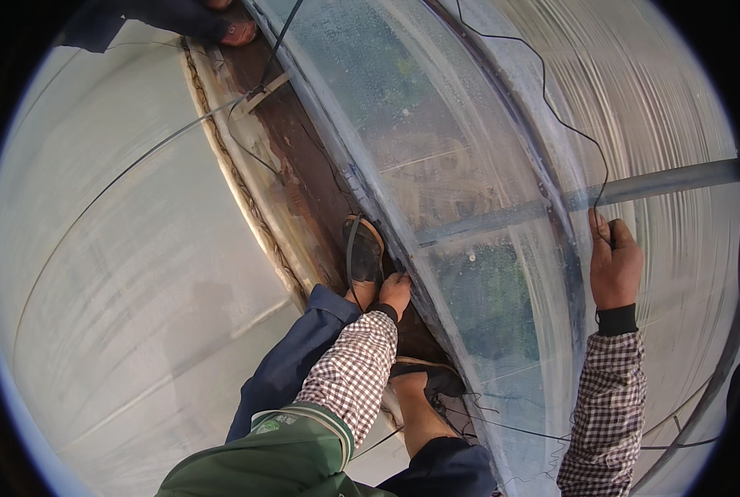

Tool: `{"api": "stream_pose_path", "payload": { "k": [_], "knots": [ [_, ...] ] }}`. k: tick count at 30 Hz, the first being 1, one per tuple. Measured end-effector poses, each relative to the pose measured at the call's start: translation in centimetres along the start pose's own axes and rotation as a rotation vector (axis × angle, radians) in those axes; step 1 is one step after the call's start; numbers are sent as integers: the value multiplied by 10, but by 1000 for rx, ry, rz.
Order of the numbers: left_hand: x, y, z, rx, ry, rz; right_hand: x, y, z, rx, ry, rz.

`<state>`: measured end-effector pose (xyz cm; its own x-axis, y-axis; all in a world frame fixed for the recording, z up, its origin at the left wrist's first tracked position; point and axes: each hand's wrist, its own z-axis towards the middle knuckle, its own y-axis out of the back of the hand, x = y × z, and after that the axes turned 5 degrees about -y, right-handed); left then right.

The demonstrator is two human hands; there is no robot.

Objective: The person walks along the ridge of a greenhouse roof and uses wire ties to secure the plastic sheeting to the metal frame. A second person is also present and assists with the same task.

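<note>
My right hand (617,261) is raised over the plastic film at the right. A thin black cord (572,127) is pinched between its thumb and fingers and runs loosely up across the film. My left hand (397,295) is low, beside my shoe (365,251), with its fingers curled at the pale edge rail (370,196) of the film. Whether those fingers hold anything is hidden. A dark strap (350,258) loops down over that shoe. Both my feet stand in a narrow rusty brown gutter (308,155).
Sheets of plastic film (146,248) slope away on both sides of the gutter. A grey pipe (668,180) shows at the right. A taut black line (152,149) crosses the left sheet. Another person's shoe (239,32) rests at the gutter's far end. Loose wire (482,404) lies near my rear foot.
</note>
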<state>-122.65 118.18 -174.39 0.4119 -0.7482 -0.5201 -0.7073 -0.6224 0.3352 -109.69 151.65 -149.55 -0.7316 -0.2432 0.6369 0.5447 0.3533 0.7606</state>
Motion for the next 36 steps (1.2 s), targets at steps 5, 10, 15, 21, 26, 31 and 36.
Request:
{"api": "stream_pose_path", "payload": {
  "k": [5,10,15,21,26,31,36],
  "knots": [
    [-5,-1,-5,-79,137,-71,-5,0,0,-11,22,14],
    [4,4,3,-151,60,-30,1,-1,3,5,1,108],
    [12,-22,0,-280,-21,102,5,12,-4,8,119,92],
    [20,-25,7,-267,45,124,1,6,5,45,100,12],
    [48,-20,29,-88,124,138,-1,2,19,117,5,-17],
    [41,-8,28,98,183,227,-5,0,19,188,-27,-8],
    [-35,3,4,1,256,328,-9,0,16,155,-19,2]
  ]
}}
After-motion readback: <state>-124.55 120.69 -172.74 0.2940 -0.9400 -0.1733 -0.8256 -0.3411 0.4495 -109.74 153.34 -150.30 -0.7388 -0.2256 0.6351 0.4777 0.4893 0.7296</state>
